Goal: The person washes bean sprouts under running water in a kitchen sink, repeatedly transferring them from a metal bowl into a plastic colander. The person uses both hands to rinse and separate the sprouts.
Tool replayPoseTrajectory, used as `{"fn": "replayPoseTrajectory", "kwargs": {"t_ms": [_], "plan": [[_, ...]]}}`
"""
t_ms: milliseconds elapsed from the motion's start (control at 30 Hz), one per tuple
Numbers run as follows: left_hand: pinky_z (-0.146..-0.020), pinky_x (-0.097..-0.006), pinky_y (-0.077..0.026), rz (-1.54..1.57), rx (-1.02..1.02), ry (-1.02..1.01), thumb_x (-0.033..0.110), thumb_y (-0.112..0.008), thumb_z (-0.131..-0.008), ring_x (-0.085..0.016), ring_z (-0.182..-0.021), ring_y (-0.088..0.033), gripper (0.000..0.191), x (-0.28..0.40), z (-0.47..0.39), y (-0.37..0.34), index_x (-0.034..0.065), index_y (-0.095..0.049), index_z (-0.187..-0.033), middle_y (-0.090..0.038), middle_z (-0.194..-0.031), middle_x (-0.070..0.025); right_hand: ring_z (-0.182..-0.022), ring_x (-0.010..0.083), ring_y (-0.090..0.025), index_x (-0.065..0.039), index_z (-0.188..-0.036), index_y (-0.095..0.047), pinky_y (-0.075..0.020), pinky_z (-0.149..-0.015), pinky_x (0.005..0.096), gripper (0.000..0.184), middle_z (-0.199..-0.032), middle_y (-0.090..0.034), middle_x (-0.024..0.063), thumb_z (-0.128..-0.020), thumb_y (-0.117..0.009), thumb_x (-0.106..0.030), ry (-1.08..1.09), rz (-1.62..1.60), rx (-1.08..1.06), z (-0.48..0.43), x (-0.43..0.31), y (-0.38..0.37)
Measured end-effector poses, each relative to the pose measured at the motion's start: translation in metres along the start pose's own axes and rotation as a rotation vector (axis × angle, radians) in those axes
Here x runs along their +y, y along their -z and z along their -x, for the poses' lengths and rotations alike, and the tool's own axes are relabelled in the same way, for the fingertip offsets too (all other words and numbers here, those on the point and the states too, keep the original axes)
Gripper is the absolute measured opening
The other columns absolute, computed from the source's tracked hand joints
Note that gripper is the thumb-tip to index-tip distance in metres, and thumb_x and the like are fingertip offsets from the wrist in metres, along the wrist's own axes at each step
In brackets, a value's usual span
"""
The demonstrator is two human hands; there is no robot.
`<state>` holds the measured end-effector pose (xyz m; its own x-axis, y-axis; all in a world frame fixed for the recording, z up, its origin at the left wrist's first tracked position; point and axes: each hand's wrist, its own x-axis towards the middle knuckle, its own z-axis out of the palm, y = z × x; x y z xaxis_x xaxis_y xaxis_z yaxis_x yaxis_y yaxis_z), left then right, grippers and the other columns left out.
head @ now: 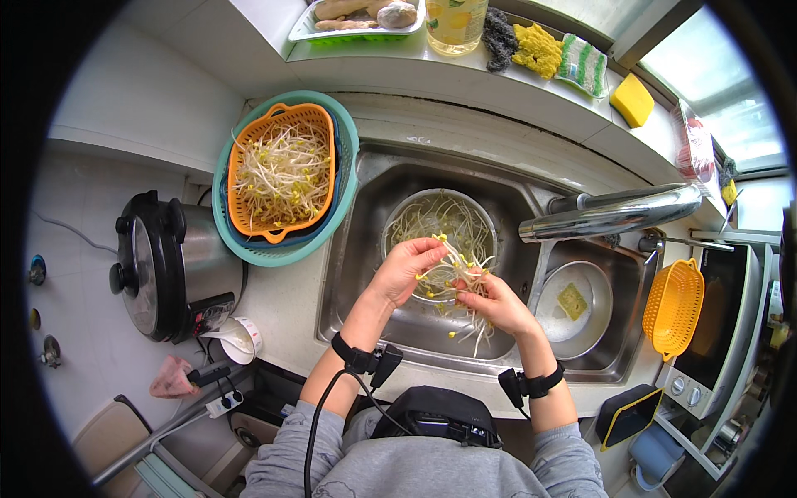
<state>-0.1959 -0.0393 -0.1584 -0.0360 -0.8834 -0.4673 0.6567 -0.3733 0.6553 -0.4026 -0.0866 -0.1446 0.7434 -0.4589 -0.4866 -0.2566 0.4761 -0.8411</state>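
Note:
Over a round metal bowl in the large basin of the steel sink, both my hands are close together. My left hand pinches a few soybean sprouts by their yellow heads. Between the fingers of my right hand is a loose bunch of soybean sprouts, some strands hanging below it. More soybean sprouts lie in the bowl, in what looks like water. An orange plastic basket heaped with sprouts stands to the left, nested in a teal colander.
A chrome faucet reaches over the sink from the right. The small basin holds a metal bowl with a sponge. An electric pressure cooker stands left; a yellow basket leans near a microwave. An oil bottle stands on the ledge.

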Motion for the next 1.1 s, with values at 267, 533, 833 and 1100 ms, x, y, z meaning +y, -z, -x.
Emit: {"fn": "replayPoseTrajectory", "kwargs": {"t_ms": [267, 533, 833, 1100], "plan": [[-0.064, -0.0164, -0.038, -0.107, 0.021, 0.022, 0.019, -0.067, -0.087, -0.001, -0.071, -0.05, 0.017, 0.004, 0.007, 0.001, 0.0046, -0.066, -0.095, -0.062, -0.082, 0.0048, -0.086, 0.0078, -0.057, -0.001, -0.115, -0.055, -0.0463, -0.073, 0.0223, 0.027, -0.097, -0.061, 0.0015, -0.091, -0.059, -0.012, -0.008, -0.017, -0.008, 0.0, -0.001, -0.002], [-0.075, -0.0206, -0.042, -0.157, 0.064, -0.013, 0.018, -0.067, -0.086, -0.005, -0.081, -0.054, 0.021, 0.016, 0.022, 0.014, 0.0007, -0.065, -0.098, -0.063, -0.088, 0.0004, -0.086, 0.0084, -0.057, -0.001, -0.113, -0.058, -0.0461, -0.074, 0.0233, 0.027, -0.097, -0.06, 0.0015, -0.09, -0.062, -0.013, 0.009, -0.088, 0.002, 0.001, -0.004, -0.006], [-0.068, -0.0232, -0.044, -0.659, 0.479, -0.08, 0.019, -0.071, -0.081, -0.011, -0.072, -0.058, 0.015, 0.005, 0.034, 0.058, 0.0037, -0.069, -0.081, -0.066, -0.079, -0.0017, -0.086, 0.0091, -0.059, -0.005, -0.104, -0.055, -0.0466, -0.07, 0.0218, 0.02, -0.097, -0.06, 0.0017, -0.087, -0.064, -0.011, -0.012, -0.355, 0.055, -0.002, -0.002, -0.006], [-0.094, -0.0445, -0.041, -1.876, 0.354, 0.159, 0.014, -0.073, -0.071, -0.029, -0.112, -0.054, 0.013, -0.066, 0.049, 0.119, 0.0127, -0.074, -0.083, -0.065, -0.107, -0.0127, -0.08, 0.014, -0.059, -0.006, -0.101, -0.051, -0.0475, -0.057, 0.0208, 0.017, -0.096, -0.057, 0.0071, -0.088, -0.059, -0.001, 0.021, -0.784, 0.066, -0.024, 0.0, 0.002]]}}
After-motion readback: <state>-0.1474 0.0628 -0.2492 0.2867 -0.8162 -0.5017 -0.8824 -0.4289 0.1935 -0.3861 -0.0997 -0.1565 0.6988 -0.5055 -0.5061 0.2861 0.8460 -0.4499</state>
